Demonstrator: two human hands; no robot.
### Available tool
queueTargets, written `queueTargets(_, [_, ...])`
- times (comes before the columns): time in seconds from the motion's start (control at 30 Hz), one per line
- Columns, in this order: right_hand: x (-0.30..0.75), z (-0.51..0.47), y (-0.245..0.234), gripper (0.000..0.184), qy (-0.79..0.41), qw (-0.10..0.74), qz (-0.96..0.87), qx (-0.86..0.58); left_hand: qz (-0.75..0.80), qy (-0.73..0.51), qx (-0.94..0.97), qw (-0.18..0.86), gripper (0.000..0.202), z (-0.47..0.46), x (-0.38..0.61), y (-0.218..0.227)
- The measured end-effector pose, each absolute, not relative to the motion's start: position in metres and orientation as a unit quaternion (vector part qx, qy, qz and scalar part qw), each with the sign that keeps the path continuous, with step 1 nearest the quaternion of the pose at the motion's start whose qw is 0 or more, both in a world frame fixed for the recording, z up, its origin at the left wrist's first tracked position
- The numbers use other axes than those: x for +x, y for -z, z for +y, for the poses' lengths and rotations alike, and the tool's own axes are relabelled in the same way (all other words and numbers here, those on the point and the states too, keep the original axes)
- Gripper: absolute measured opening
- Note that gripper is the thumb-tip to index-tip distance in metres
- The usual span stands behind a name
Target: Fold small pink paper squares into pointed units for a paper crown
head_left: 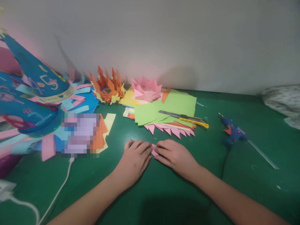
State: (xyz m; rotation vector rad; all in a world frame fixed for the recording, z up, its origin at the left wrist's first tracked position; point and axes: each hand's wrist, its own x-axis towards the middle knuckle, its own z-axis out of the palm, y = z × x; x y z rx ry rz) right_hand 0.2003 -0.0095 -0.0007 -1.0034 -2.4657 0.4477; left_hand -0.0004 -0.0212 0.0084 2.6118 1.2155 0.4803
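Between my two hands a small piece of pink paper [154, 150] shows on the green tabletop [131, 200], mostly covered by my fingers. My left hand [138, 157] has its fingers curled and pressed onto the paper's left side. From the right, my right hand [174, 156] grips the same piece with fingers bent. How the paper is folded underneath cannot be made out. Just beyond the hands lie several pink pointed paper pieces [179, 132], partly under green paper sheets [150, 114]. A yellow-handled utility knife [193, 119] rests on those sheets.
A pink paper crown [146, 90] and an orange paper crown [109, 89] stand by the wall. Blue decorated cone hats [35, 68] crowd the left, near a white cable [67, 175]. On the right lies a blue glue gun [232, 131] with a glue stick [263, 154].
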Motion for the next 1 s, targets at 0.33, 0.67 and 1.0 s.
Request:
queueTargets(0.33, [0.199, -0.010, 0.001, 0.025, -0.068, 0.188, -0.911, -0.360, 0.467, -0.169, 0.855, 0.149, 0.024, -0.020, -0.001, -0.014])
queueTargets(0.67, [0.199, -0.010, -0.002, 0.022, -0.105, 0.204, -0.903, -0.364, 0.397, -0.162, 0.891, 0.147, 0.021, -0.007, -0.012, -0.013])
queueTargets(1.0, [0.198, -0.011, 0.000, 0.023, -0.090, 0.195, -0.908, -0.359, 0.366, -0.141, 0.914, 0.097, 0.027, -0.003, -0.016, -0.017])
